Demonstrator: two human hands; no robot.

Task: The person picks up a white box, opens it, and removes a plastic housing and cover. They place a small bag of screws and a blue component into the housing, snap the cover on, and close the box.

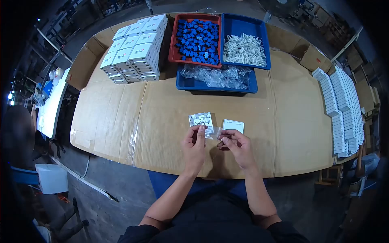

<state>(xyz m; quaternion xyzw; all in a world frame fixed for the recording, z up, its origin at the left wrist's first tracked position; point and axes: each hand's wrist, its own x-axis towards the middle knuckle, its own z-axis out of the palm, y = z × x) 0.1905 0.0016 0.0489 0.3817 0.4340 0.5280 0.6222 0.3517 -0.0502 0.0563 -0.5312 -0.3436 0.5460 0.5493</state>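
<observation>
A small clear plastic bag (pixel 213 133) is stretched between my two hands above the cardboard-covered table. My left hand (pixel 194 149) pinches its left side between thumb and fingers. At its right side my right hand (pixel 238 146) is closed, thumb against fingers; what small thing may lie at the fingertips is hard to make out. Just beyond my left hand lies an open white plastic housing (pixel 199 118) with fittings inside, partly covered by the bag and fingers. A flat white cover (pixel 234 125) lies beyond my right hand, its lower edge hidden.
White boxes (pixel 133 50) are stacked at the back left. A red tray (pixel 172 52) holds blue parts, a blue tray (pixel 239 27) white plugs, and a lower blue tray (pixel 216 90) clear bags. White housings (pixel 342 111) stand stacked on the right. At far left, a person (pixel 20 129) appears blurred.
</observation>
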